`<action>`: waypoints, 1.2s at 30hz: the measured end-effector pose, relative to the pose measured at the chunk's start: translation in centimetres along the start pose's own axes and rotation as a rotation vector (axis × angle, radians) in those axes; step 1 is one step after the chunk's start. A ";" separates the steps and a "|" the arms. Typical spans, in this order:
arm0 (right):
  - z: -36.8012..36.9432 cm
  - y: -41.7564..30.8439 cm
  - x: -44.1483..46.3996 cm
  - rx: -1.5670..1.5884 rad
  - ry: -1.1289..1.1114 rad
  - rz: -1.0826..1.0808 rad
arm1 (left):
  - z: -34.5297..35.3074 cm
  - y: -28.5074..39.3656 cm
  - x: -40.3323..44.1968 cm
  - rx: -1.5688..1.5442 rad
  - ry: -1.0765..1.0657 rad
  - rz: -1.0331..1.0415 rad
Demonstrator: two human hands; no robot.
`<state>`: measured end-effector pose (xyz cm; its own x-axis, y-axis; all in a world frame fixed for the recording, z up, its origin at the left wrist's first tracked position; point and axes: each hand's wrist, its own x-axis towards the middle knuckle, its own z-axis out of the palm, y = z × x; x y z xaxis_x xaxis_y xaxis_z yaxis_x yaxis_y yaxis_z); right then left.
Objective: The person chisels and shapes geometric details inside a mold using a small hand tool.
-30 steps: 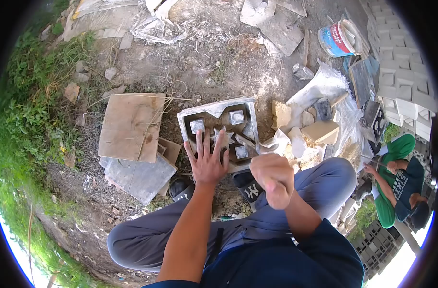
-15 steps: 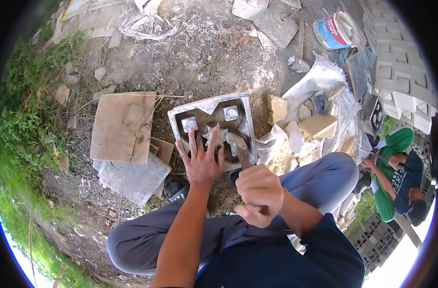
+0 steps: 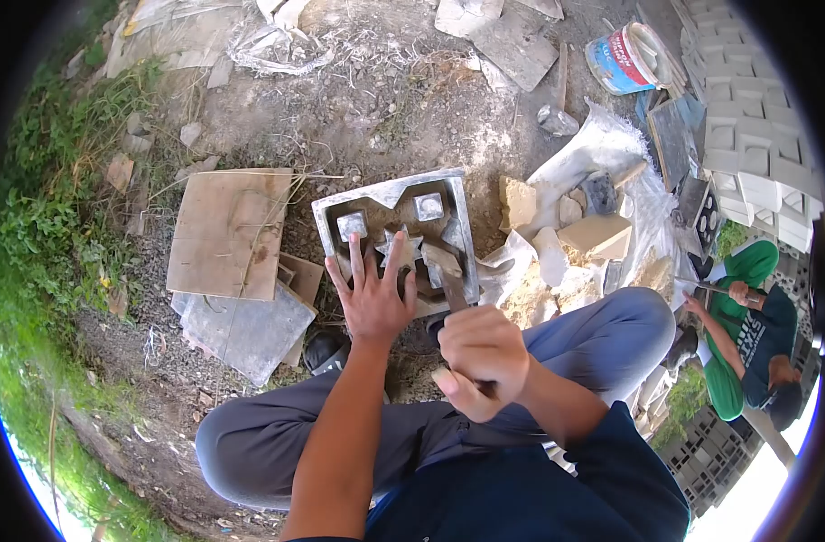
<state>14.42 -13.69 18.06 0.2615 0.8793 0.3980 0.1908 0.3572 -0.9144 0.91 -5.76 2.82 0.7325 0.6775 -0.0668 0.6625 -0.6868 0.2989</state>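
Note:
A grey mold [image 3: 390, 195] with square blocks and a star shape inside lies on the ground before my feet. My left hand [image 3: 374, 298] rests on its near part, fingers spread, the fingertips by the star-shaped piece [image 3: 410, 246]. My right hand [image 3: 484, 359] is a fist around the handle of a hammer-like tool [image 3: 450, 282]. The tool's head is over the mold's right side, near the inner wall; whether it touches is unclear. The mold's near edge is partly hidden by my hands.
Wooden boards [image 3: 227, 237] lie left of the mold. To the right, a plastic sheet [image 3: 570, 158] holds broken tan chunks [image 3: 597, 237]. A paint bucket [image 3: 622, 61] lies farther back. A co-worker [image 3: 755, 339] sits at the far right beside stacked pale blocks [image 3: 755, 135].
My right hand has moved left and lower, bringing the tool's handle into clearer view. My left hand stays spread on the mold. The whole view has shifted slightly.

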 end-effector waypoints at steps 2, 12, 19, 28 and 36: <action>0.0 0.8 -0.4 -0.025 0.014 -0.024 | 0.1 -0.1 0.0 -0.005 0.012 -0.008; -2.1 0.5 -0.9 0.121 0.243 -0.010 | -0.1 0.0 -0.3 -0.009 0.033 -0.002; -4.3 -1.0 1.8 0.081 0.445 -0.090 | 0.2 -0.2 -0.3 -0.033 0.052 0.004; -2.9 1.9 1.5 -0.069 0.477 -0.133 | 0.1 -0.2 -0.2 -0.046 0.022 -0.014; -3.1 6.7 -0.1 -0.021 0.259 0.061 | 0.0 0.0 -0.5 -0.049 0.019 -0.025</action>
<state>18.56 -12.35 12.14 0.5062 0.7882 0.3501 0.1857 0.2968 -0.9367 0.60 -6.10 2.85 0.7127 0.6992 -0.0567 0.6714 -0.6565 0.3439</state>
